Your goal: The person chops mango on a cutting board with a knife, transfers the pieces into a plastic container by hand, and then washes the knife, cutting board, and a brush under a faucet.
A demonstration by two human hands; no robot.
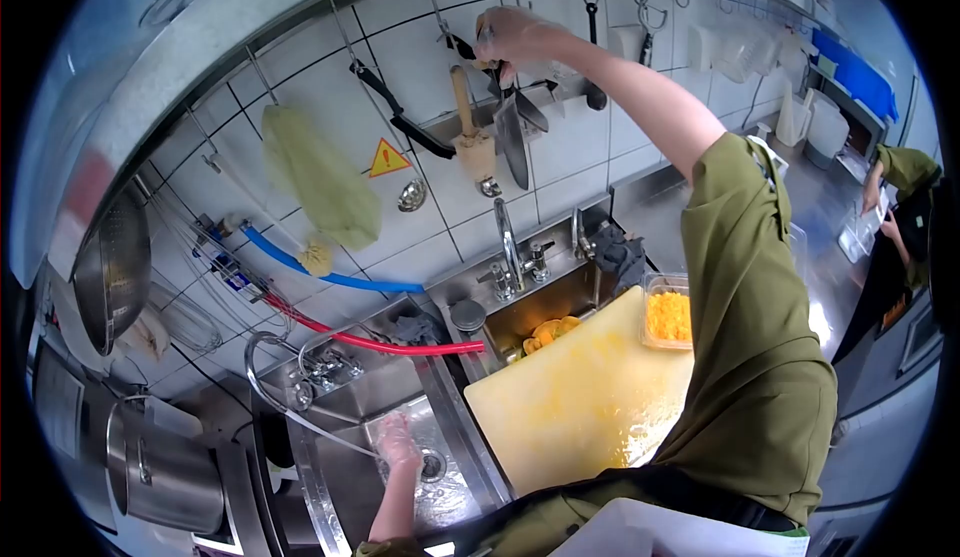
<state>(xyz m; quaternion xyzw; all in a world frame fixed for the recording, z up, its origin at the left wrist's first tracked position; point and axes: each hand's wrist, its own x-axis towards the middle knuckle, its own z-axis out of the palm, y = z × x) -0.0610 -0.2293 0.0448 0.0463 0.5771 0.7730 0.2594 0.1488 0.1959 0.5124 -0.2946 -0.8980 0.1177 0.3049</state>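
Note:
My right hand [515, 39], in a clear plastic glove, is raised to the utensils on the wall hooks. Its fingers are closed at the top of a cluster of handles; which one they grip is hidden. Below it hang dark flat blades [511, 142] and a wooden-handled tool [461, 102]. My left hand [396, 443], also gloved, is low over the left sink [345, 487], fingers loosely extended. A thin tap hose [330, 437] runs down to its wrist, where its end is hidden. The wet yellowish cutting board [560, 397] lies between my arms.
A tub of shredded orange food [668, 317] stands on the board's far corner. Orange pieces [550, 335] lie in the second sink, beneath a tap [508, 247]. Ladles and a green cloth [315, 172] hang on the wall. A large pot [165, 472] stands left. Another person [905, 207] works at far right.

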